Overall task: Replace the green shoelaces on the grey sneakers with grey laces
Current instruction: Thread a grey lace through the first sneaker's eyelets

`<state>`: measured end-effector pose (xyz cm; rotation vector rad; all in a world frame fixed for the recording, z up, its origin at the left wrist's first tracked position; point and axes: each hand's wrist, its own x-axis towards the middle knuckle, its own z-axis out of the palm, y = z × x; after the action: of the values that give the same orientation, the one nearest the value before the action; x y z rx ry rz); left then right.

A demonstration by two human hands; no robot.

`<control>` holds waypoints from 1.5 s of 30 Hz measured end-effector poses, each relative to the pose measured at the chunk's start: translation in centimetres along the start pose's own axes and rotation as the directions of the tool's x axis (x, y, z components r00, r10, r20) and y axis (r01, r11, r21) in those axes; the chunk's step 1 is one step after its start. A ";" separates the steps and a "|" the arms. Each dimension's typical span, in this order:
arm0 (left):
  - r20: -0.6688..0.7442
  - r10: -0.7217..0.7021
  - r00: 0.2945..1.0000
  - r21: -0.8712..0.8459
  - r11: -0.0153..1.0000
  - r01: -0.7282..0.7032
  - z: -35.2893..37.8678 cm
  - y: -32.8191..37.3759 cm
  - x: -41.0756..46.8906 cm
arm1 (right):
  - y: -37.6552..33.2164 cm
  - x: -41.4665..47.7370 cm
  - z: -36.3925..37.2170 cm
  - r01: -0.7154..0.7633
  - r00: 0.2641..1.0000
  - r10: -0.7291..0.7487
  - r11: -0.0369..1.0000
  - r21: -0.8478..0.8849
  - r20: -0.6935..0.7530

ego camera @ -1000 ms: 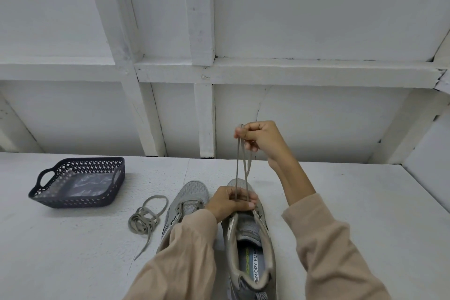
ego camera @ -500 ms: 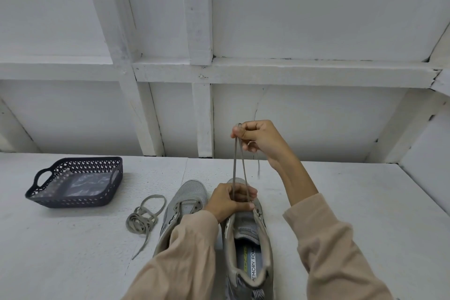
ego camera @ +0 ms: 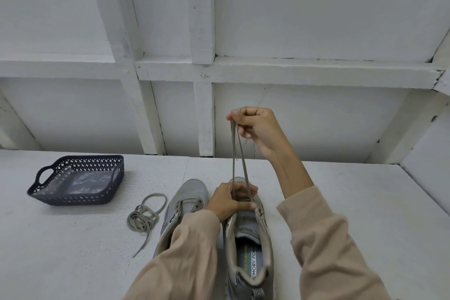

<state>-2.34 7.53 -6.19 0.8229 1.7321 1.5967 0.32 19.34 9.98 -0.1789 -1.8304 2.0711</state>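
Note:
Two grey sneakers lie side by side on the white table, toes pointing away from me. My left hand [ego camera: 229,201] grips the front of the right sneaker [ego camera: 250,246], covering its lower eyelets. My right hand [ego camera: 255,126] is raised above it and pinches both ends of a grey lace [ego camera: 235,153], whose two strands run taut down to the shoe under my left hand. The left sneaker [ego camera: 186,204] has no lace in view and is partly hidden by my left sleeve. A second grey lace [ego camera: 143,217] lies in a loose tangle on the table left of the shoes.
A dark perforated plastic basket [ego camera: 73,198] with handles stands on the table at the left, something pale lying flat in its bottom. A white wall with beams rises right behind the table [ego camera: 365,202].
My right hand has lifted slightly and pulled the two lace strands a little higher. My left hand has stayed on the right sneaker.

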 end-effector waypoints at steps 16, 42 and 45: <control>-0.025 0.050 0.998 0.013 0.999 -0.050 -0.2 0.2 -0.1 | 3.1 1.1 -2.1 -0.186 0.982 0.188 0.977 -0.104 0.012; -0.012 -0.015 1.000 0.060 0.998 0.016 -0.5 0.1 -0.1 | 7.9 -4.7 -2.6 -0.230 0.972 0.233 0.917 -0.325 -0.031; 0.002 -0.029 1.000 0.032 0.999 0.029 -0.5 0.1 -0.1 | 6.7 -4.6 -2.5 -0.204 0.971 0.234 0.915 -0.347 0.045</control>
<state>-2.65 7.17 -6.08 0.8113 1.7641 1.5526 4.10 19.41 2.35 -0.4097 -2.3094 1.9066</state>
